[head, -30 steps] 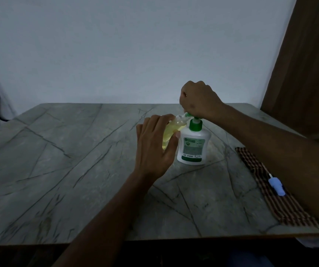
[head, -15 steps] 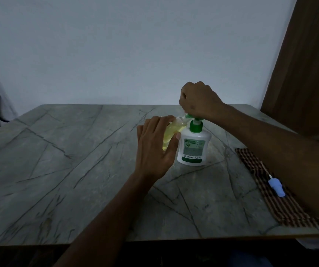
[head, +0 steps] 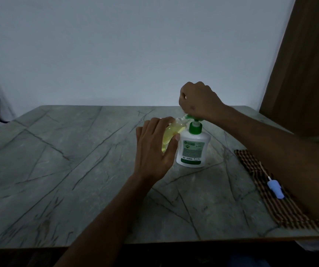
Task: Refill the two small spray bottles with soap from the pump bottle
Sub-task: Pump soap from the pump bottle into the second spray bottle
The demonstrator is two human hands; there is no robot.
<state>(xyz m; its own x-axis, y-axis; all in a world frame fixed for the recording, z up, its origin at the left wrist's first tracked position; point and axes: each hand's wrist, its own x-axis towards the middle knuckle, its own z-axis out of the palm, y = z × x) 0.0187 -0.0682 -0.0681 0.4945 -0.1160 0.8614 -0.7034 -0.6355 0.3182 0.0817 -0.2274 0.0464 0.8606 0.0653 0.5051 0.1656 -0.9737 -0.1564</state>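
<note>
On the table (head: 62, 162) stands the pump bottle (head: 192, 149); the right hand (head: 198, 101), fisted, presses its pump head. Just left, the left hand (head: 154, 151) grips a tilted spray bottle (head: 171, 132) at the spout.

Pump head (head: 193, 117) under right hand (head: 199, 101).

Dim room: veined grey stone table (head: 62, 170), pale wall (head: 135, 51).

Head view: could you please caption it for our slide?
Left hand tilts small bottle under pump bottle nozzle; right hand presses pump.
</note>
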